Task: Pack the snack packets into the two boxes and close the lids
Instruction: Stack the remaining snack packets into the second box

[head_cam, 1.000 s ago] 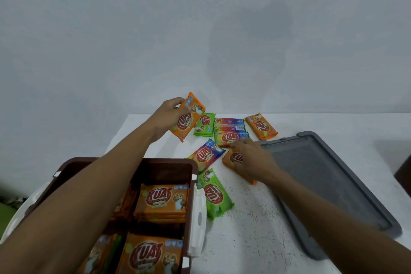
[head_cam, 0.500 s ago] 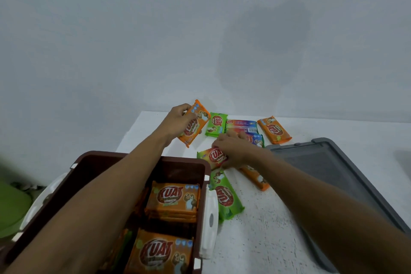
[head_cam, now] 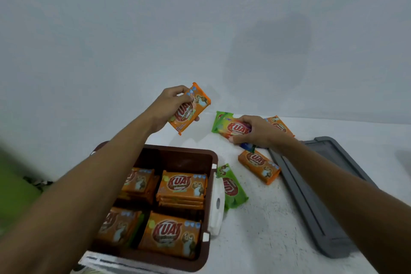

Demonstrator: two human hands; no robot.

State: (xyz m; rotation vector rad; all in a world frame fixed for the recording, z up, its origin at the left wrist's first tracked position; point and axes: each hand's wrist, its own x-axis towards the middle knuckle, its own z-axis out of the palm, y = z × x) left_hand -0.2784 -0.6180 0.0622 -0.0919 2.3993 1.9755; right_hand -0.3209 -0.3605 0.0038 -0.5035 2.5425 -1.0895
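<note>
1. Gripping an orange packet (head_cam: 191,108) with fingers over its top edge and thumb beneath, my left hand (head_cam: 170,104) holds it tilted in the air, past the far wall of the box (head_cam: 178,154).
2. My right hand (head_cam: 259,132) is clenched round a rainbow packet (head_cam: 235,128) at the far part of the surface (head_cam: 266,229), thumb along the near edge. I cannot tell whether that packet is lifted or lying down.
3. A green packet (head_cam: 219,118) shows just behind the rainbow packet, touching it, and a blue corner (head_cam: 247,146) pokes out under the heel of the right hand.
4. I see a far orange packet (head_cam: 281,127) beyond the right wrist, partly hidden by it.
5. A loose orange packet (head_cam: 259,166) lies flat just nearer than the right hand, its right end by the edge of the grey lid (head_cam: 311,187).
6. A near green packet (head_cam: 232,187) lies against the box's right wall, beside the white latch (head_cam: 216,206).
7. The box stands open, holding four stacks (head_cam: 182,186) of orange packets; my left forearm crosses over its left side.
8. The lid lies flat on the surface to the right of the box, my right forearm passing above it.
</note>
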